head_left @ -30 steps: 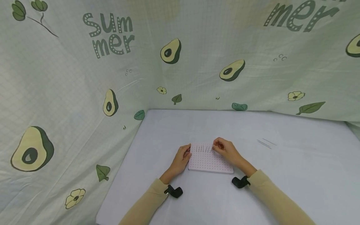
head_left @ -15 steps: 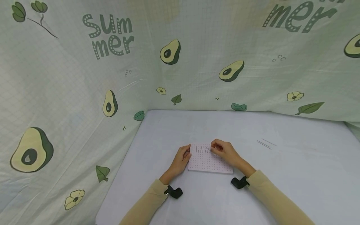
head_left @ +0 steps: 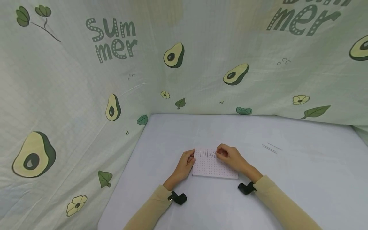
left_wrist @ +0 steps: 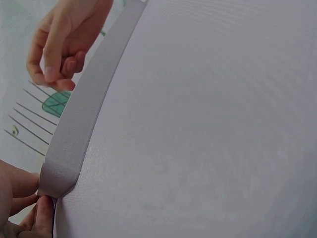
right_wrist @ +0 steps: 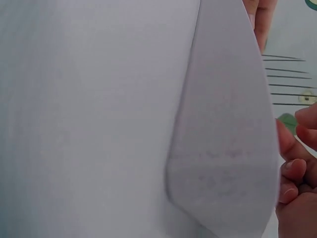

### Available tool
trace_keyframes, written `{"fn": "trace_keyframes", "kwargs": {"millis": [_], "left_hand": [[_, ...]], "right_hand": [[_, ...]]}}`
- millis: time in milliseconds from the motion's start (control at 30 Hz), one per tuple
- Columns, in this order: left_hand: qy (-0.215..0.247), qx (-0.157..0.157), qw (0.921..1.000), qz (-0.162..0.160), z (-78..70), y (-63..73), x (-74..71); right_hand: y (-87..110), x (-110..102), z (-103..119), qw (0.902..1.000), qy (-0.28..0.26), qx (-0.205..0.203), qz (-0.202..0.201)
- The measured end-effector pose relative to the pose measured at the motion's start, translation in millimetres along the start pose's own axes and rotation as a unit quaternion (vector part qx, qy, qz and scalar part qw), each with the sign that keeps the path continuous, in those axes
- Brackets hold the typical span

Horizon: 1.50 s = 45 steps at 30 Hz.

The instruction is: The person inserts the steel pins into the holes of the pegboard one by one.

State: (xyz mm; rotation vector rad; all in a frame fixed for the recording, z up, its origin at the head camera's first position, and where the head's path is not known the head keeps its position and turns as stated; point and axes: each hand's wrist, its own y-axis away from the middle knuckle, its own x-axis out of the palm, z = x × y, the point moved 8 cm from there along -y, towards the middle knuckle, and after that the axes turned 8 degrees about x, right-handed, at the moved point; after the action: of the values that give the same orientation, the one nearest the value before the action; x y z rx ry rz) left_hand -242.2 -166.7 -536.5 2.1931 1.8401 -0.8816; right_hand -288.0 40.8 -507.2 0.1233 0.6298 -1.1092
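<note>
A pale pink board with a grid of small holes (head_left: 215, 167) lies on the white table. Several thin dark rods (head_left: 207, 154) stand in a row in its far holes; the right wrist view shows these rods (right_wrist: 292, 87) from the side. My left hand (head_left: 182, 164) grips the board's left edge, thumb and fingers pinching its corner in the left wrist view. Beside the row's right end is my right hand (head_left: 232, 156), over the board, its fingers loosely curled. A gap shows between its thumb and index fingertip (right_wrist: 306, 119), with no rod visible in it.
Three loose thin rods (head_left: 269, 149) lie on the table to the right of the board. A cloth printed with avocados (head_left: 173, 56) hangs behind and left of the table. Each wrist wears a black camera (head_left: 179, 198).
A second ago a slanted rod was at my right fingertips by the row's right end. Now it stands in the row, and the fingers are just beside it. My left hand has held its place.
</note>
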Motion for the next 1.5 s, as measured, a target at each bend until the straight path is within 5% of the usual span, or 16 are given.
{"fn": "trace_keyframes", "kwargs": {"millis": [667, 1500], "left_hand": [[-0.009, -0.002, 1.0, 0.003, 1.4, -1.7, 0.6], [-0.009, 0.002, 1.0, 0.003, 1.5, -1.5, 0.5]], "right_hand": [[10.1, -48.6, -25.0, 0.9972, 0.022, 0.044, -0.056], [41.9, -122.3, -64.8, 0.9817, 0.063, 0.099, -0.15]]}}
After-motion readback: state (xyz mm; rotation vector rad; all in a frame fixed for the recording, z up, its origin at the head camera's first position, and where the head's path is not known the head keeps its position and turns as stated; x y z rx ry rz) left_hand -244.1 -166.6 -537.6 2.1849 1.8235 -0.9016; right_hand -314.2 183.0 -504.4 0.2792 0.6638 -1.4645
